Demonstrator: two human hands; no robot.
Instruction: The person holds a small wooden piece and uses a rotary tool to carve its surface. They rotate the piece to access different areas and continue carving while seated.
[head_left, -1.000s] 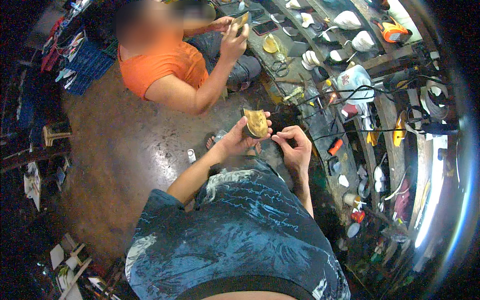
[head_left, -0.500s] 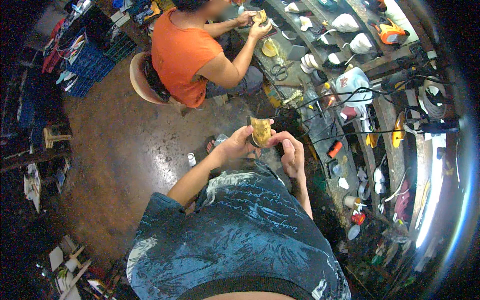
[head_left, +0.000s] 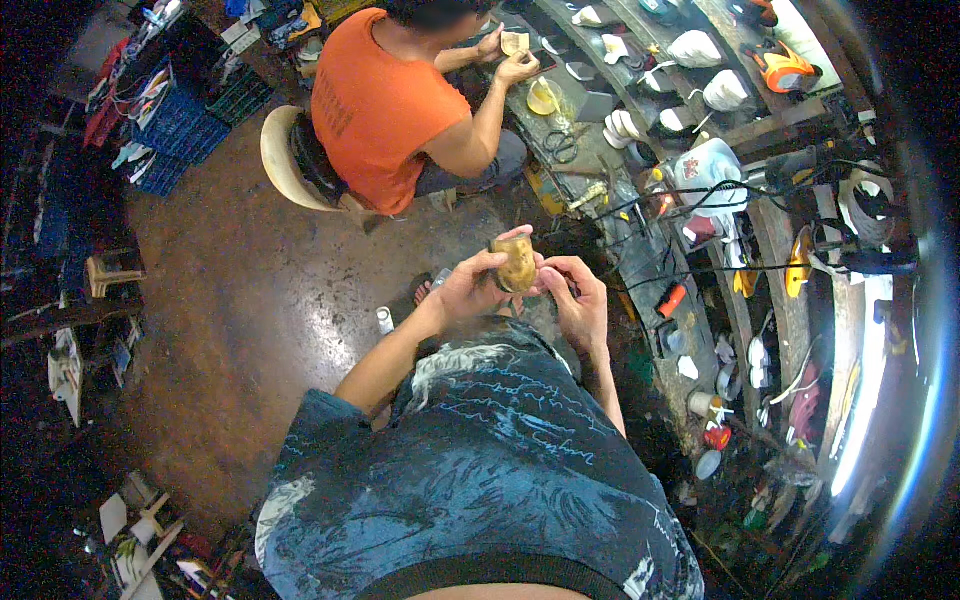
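My left hand (head_left: 468, 290) grips a small tan, yellowish leather-like piece (head_left: 517, 263) and holds it upright in front of my chest. Close against its right side is my right hand (head_left: 575, 298), fingers curled and touching the piece's edge; whether it pinches a small tool I cannot tell. Both forearms rise from my blue patterned shirt (head_left: 480, 470).
A person in an orange shirt (head_left: 385, 105) sits on a pale stool (head_left: 285, 160) ahead, handling a pale piece at a long cluttered workbench (head_left: 640, 230) with white moulded forms, cables and tools. Blue crates (head_left: 175, 130) stand far left. Brown floor (head_left: 250, 330) lies between us.
The view has tilted, so the seated person appears lower and nearer in frame. My hands have drawn closer together around the tan piece, which now stands more upright.
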